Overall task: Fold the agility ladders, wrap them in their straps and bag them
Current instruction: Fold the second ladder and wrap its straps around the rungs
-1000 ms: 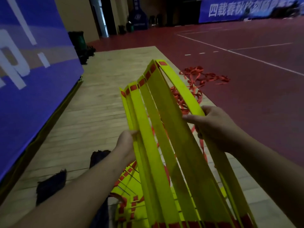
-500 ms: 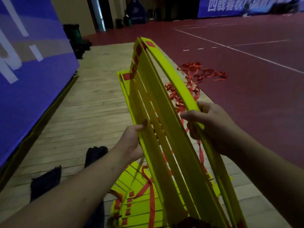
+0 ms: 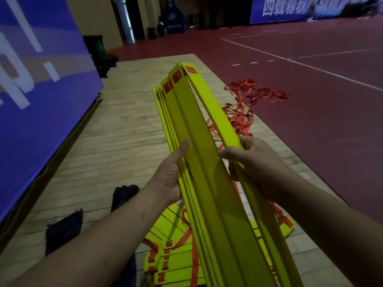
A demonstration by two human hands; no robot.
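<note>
The folded stack of yellow rungs is held up off the floor between the two hands. Its long axis runs straight away from the person: the far ends with their red patches are raised over the wooden floor, and the near ends drop out of view at the bottom right. The left hand clasps the left edge about mid-length, thumb laid flat along the top face and fingers hidden behind the pack. The right hand sits level with it on the other side, fingers curled round the outermost rung. That rung stands apart from the rest, with a narrow gap fanning wider toward the far end, and red strap shows through it. The next move probably turns on closing that gap, so the right hand is the nearer one to swing its rung leftward onto the pack. By count, there are two hands and one held stack. That stack has perhaps six or seven rungs, though the left edges bunch too tightly to be sure, and three red patches show plainly at the far tips. A second folded ladder lies on the floor beneath. One loose tangle of red straps trails away past the right hand onto the red court. Two dark fabric pieces lie to the left; whether these are the bags I cannot tell.
</note>
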